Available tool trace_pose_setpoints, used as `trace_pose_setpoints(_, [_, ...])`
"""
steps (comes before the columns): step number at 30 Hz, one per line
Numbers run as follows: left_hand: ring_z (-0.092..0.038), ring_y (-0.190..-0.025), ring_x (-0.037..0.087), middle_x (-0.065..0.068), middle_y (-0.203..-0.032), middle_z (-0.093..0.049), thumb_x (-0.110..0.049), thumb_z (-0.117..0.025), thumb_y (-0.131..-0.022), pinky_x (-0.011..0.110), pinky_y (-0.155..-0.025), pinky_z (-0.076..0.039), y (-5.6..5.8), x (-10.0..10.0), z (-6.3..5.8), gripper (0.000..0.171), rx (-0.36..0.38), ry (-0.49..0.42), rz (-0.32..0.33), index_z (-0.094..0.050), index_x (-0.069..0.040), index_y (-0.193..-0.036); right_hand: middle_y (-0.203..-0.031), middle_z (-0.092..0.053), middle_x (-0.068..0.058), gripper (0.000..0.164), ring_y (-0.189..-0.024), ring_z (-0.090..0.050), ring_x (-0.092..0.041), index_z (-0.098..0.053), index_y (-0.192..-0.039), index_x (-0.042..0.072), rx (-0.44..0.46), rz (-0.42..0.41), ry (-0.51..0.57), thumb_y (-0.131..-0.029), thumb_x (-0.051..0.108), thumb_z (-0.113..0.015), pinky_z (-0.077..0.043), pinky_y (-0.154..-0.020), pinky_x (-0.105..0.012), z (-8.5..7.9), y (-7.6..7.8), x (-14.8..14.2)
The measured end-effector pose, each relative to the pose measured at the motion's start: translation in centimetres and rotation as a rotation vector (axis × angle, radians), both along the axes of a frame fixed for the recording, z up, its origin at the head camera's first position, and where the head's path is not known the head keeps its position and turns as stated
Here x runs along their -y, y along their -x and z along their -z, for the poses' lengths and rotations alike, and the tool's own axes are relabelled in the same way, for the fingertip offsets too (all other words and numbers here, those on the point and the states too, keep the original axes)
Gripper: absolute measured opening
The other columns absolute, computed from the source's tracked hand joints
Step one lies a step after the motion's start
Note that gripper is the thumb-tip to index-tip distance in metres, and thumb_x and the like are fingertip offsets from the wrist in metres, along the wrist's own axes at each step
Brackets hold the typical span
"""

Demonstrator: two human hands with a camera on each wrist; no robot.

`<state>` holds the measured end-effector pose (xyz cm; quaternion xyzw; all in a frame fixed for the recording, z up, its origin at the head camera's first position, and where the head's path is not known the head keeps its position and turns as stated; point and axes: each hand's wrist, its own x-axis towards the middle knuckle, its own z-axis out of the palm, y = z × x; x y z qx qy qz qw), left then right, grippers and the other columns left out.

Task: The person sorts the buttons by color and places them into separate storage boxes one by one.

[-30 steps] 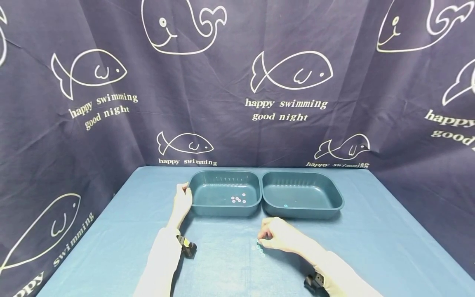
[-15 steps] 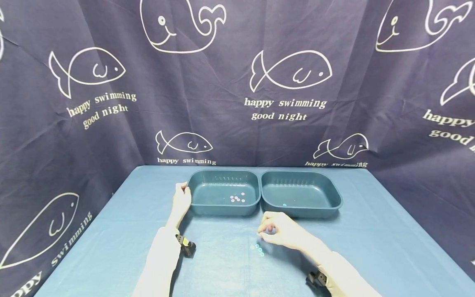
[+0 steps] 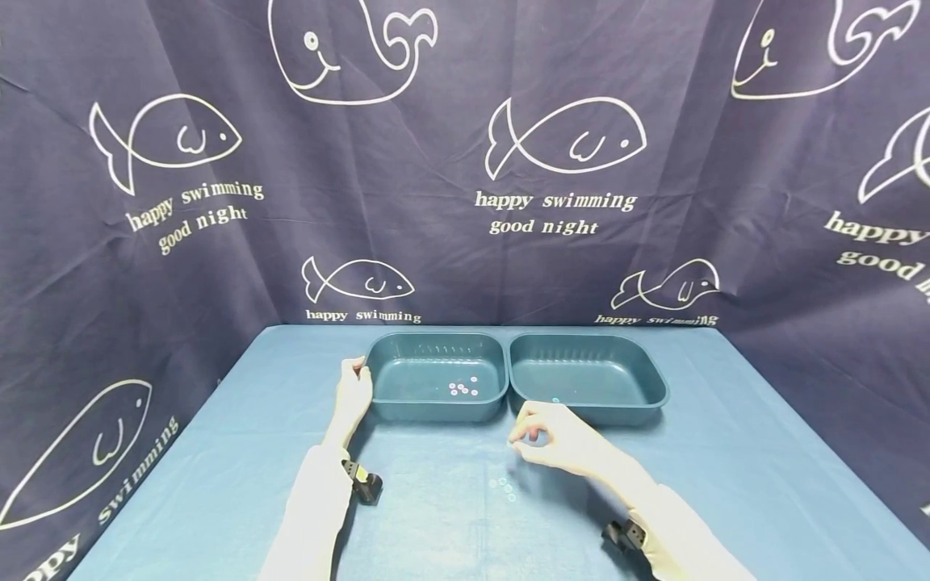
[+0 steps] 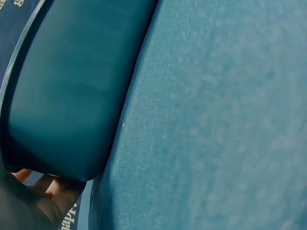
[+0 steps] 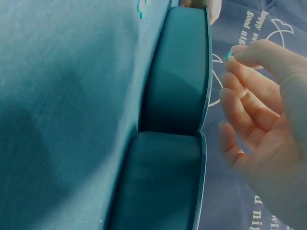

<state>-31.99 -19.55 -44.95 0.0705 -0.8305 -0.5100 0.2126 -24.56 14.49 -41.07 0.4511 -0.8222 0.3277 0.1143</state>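
My right hand [image 3: 565, 440] hovers above the table in front of the right bin, pinching a small teal ring-shaped piece [image 5: 229, 55] between thumb and index finger. Its other fingers curl loosely. Below and left of it, several small teal rings [image 3: 507, 489] lie on the cloth, with a paler piece [image 3: 493, 482] beside them. My left hand [image 3: 353, 394] grips the left end of the left dark teal bin [image 3: 436, 411]; part of its fingers is hidden by the bin. Several small pink rings [image 3: 463, 389] lie inside that bin. A teal ring [image 3: 555, 400] shows in the right bin [image 3: 625, 415].
Both bins stand side by side, touching, near the back of a table covered in light blue cloth [image 3: 429, 500]. Behind them hangs a dark curtain [image 3: 436, 194] with white fish drawings and lettering. A black wrist camera [image 3: 366, 486] sits on the left wrist; the right wrist has another.
My right hand has lifted a teal ring off the cloth and moved up and forward toward the right bin. My left hand stays on the left bin.
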Motion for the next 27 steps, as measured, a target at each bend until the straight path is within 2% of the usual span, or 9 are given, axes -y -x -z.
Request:
trace_pose_setpoints(6, [-0.048,-0.118,0.045,0.031,-0.122,-0.052,-0.007,-0.036,-0.096,0.053,-0.1,-0.037,-0.1,0.0,-0.2,0.029,0.019,-0.001,0.012,-0.04,0.005,-0.121,-0.083,-0.06,0.008,0.013,-0.071,-0.056,-0.008,-0.072,-0.086,0.015,0.011,-0.008,0.028,-0.076,0.008,-0.071,-0.05,-0.062,-0.027,-0.5,0.4,-0.3])
trace_pose_setpoints(12, [-0.048,-0.119,0.044,0.03,-0.123,-0.051,-0.008,-0.037,-0.095,0.053,-0.1,-0.037,-0.3,0.1,-0.1,0.028,0.01,-0.021,0.021,-0.041,0.004,-0.12,-0.079,-0.057,0.009,0.018,-0.069,-0.055,-0.01,-0.07,-0.086,0.022,-0.041,-0.013,0.051,-0.076,0.007,-0.071,-0.048,-0.059,-0.024,-0.9,0.9,-0.7])
trace_pose_setpoints(18, [-0.047,-0.12,0.04,0.026,-0.125,-0.051,-0.007,-0.039,-0.095,0.051,-0.102,-0.035,-0.2,0.1,0.1,0.027,0.022,-0.081,0.031,-0.045,0.003,-0.119,-0.079,-0.056,0.01,0.017,-0.069,-0.055,-0.01,-0.07,-0.087,0.022,-0.058,-0.005,0.047,-0.077,0.008,-0.071,-0.049,-0.061,-0.026,-1.1,1.0,-1.1])
trace_pose_setpoints(23, [-0.046,-0.119,0.039,0.026,-0.126,-0.05,-0.005,-0.04,-0.095,0.05,-0.103,-0.034,-0.1,0.1,-0.1,0.029,0.043,-0.154,0.059,-0.047,0.005,-0.121,-0.079,-0.057,0.009,0.018,-0.07,-0.053,-0.006,-0.07,-0.086,0.022,-0.074,0.018,0.054,-0.076,0.007,-0.072,-0.048,-0.061,-0.023,-1.3,1.2,-1.4])
trace_pose_setpoints(27, [-0.048,-0.117,0.039,0.027,-0.123,-0.052,-0.005,-0.04,-0.094,0.05,-0.101,-0.035,-0.1,0.0,-0.2,0.029,0.036,-0.136,0.044,-0.047,0.005,-0.12,-0.08,-0.058,0.009,0.016,-0.071,-0.053,-0.004,-0.07,-0.086,0.02,-0.068,0.04,0.057,-0.075,0.008,-0.072,-0.047,-0.061,-0.021,-1.4,1.2,-1.6])
